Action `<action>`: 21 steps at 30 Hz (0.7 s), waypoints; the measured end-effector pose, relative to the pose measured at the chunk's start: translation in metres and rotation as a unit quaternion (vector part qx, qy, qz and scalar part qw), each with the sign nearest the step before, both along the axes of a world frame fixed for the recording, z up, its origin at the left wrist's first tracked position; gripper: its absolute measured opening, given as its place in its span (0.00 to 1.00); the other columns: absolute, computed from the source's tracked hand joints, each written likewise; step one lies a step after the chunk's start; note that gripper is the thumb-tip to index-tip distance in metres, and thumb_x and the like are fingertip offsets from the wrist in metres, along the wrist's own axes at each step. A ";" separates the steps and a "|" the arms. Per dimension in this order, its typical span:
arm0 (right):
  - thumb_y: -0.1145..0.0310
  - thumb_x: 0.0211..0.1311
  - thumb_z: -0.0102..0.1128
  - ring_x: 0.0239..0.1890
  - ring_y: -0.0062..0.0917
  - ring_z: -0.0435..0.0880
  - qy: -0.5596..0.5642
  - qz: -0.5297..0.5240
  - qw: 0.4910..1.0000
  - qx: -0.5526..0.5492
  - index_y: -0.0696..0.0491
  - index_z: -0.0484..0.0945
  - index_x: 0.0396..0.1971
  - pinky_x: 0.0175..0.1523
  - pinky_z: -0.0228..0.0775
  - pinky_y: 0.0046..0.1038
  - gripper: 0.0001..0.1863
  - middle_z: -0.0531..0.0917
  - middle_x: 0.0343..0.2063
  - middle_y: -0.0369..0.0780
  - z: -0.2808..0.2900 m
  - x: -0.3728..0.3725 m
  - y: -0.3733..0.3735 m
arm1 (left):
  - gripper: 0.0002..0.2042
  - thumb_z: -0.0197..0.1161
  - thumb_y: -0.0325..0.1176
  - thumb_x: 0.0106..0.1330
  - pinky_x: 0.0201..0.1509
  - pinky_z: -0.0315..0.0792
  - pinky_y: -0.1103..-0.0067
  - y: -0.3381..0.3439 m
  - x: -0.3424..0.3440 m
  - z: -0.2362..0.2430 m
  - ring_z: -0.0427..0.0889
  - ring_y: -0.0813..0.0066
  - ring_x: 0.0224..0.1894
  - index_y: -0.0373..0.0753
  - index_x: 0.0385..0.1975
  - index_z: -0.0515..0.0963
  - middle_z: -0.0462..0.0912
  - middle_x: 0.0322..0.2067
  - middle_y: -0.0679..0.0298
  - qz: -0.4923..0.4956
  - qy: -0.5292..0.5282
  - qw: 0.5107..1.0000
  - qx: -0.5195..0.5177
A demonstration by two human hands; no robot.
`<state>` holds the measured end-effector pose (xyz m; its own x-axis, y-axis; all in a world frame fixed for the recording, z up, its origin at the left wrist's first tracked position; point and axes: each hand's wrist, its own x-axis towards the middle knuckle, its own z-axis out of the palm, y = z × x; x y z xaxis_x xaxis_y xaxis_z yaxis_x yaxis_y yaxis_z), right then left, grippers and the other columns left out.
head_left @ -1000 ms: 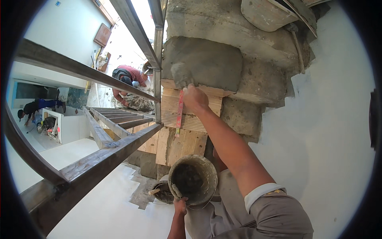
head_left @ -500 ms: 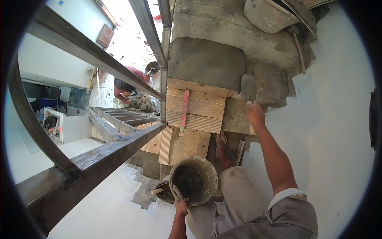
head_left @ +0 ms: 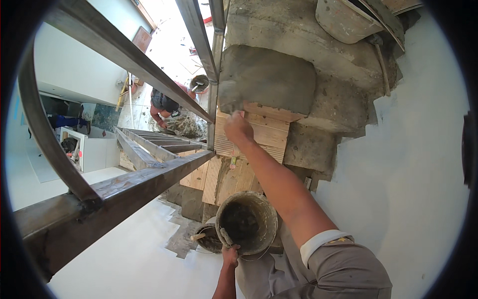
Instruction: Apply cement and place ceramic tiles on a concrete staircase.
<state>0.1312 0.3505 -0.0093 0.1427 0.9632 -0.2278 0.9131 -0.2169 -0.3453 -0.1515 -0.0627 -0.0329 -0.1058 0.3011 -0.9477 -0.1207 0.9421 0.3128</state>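
Observation:
My right hand (head_left: 239, 128) grips a trowel (head_left: 230, 104), whose blurred blade is on the left edge of fresh grey mortar (head_left: 271, 77) spread over a step. Just below it lie pale wood-look tiles (head_left: 269, 137), with a red-and-green strip (head_left: 234, 160) partly hidden by my arm. My left hand (head_left: 230, 255) holds the rim of a mortar-smeared bucket (head_left: 261, 214) with wet grey mix inside, near a tool lying at that rim. A second, smaller bucket (head_left: 209, 241) with a wooden handle in it stands partly behind it.
A metal railing (head_left: 127, 62) runs down my left. Lower down, a co-worker (head_left: 164, 107) crouches by a bucket (head_left: 199, 82); another person (head_left: 67, 120) is farther left. A tub (head_left: 343, 20) sits on upper steps. A white wall (head_left: 398, 174) borders the right.
My right hand and trowel swung out to the right side of the mortared step, then came back left and are now at its left edge. The left hand stays on the bucket. The view has shifted slightly.

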 end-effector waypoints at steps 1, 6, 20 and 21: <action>0.69 0.63 0.54 0.42 0.42 0.87 0.001 0.002 1.000 -0.002 0.57 0.82 0.41 0.45 0.81 0.40 0.12 0.85 0.39 0.49 0.005 -0.007 0.007 | 0.26 0.62 0.19 0.53 0.47 0.80 0.66 -0.008 -0.006 -0.007 0.79 0.64 0.48 0.39 0.55 0.71 0.78 0.45 0.63 0.005 -0.002 1.000 0.007; 0.67 0.63 0.55 0.44 0.42 0.88 -0.015 -0.117 0.993 -0.013 0.59 0.78 0.47 0.45 0.82 0.41 0.16 0.87 0.41 0.49 0.012 0.032 0.017 | 0.24 0.63 0.20 0.53 0.44 0.82 0.66 0.001 0.008 0.003 0.79 0.66 0.43 0.43 0.52 0.72 0.77 0.41 0.65 -0.016 0.005 1.000 -0.022; 0.58 0.73 0.47 0.41 0.50 0.85 -0.145 -0.228 0.959 -0.086 0.57 0.74 0.45 0.46 0.77 0.50 0.17 0.86 0.34 0.51 0.039 0.223 -0.185 | 0.23 0.62 0.19 0.53 0.31 0.76 0.71 0.001 -0.028 -0.022 0.77 0.70 0.37 0.44 0.51 0.72 0.75 0.39 0.67 -0.069 -0.006 0.996 0.058; 0.58 0.73 0.47 0.41 0.50 0.85 -0.143 -0.226 0.960 -0.086 0.57 0.74 0.45 0.46 0.77 0.50 0.17 0.86 0.34 0.51 0.040 0.225 -0.192 | 0.24 0.62 0.19 0.53 0.34 0.77 0.70 0.003 -0.029 -0.020 0.78 0.69 0.39 0.44 0.52 0.72 0.76 0.40 0.66 -0.068 -0.010 0.996 0.060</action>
